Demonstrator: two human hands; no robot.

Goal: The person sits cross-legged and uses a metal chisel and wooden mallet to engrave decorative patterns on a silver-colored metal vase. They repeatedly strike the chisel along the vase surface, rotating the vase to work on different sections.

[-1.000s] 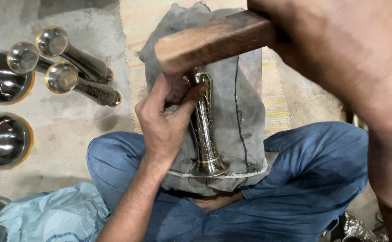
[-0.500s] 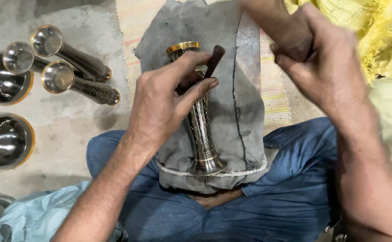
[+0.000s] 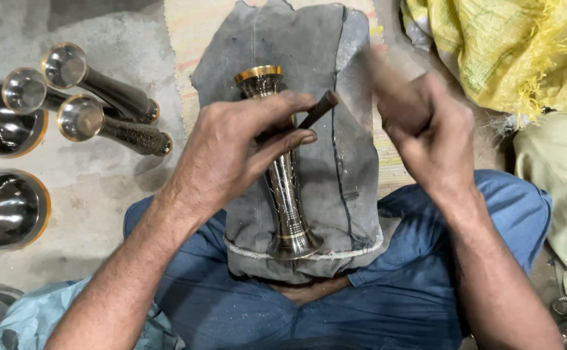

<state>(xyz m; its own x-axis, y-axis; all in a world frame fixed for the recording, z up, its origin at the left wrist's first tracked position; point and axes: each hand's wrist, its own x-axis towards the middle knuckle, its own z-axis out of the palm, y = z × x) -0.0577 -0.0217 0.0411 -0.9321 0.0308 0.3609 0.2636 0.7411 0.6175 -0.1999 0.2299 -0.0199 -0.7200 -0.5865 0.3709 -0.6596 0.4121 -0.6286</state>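
Head view: left hand (image 3: 231, 152) is pinning a brass vase (image 3: 282, 175) and gripping a dark punch (image 3: 316, 110) on the grey pad (image 3: 341, 78) (centre); right hand (image 3: 426, 126) is clenching a blurred handle (image 3: 377, 68).

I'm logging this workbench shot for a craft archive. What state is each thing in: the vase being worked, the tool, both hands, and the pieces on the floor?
Brass vase: lying on its side on the grey cloth pad.
Punch tool: tilted, tip at the vase.
Left hand: gripping punch tool, resting on vase.
Right hand: raised, blurred; grip unclear.
Finished vases: lying on the floor.
Metal bowls: standing on the floor.
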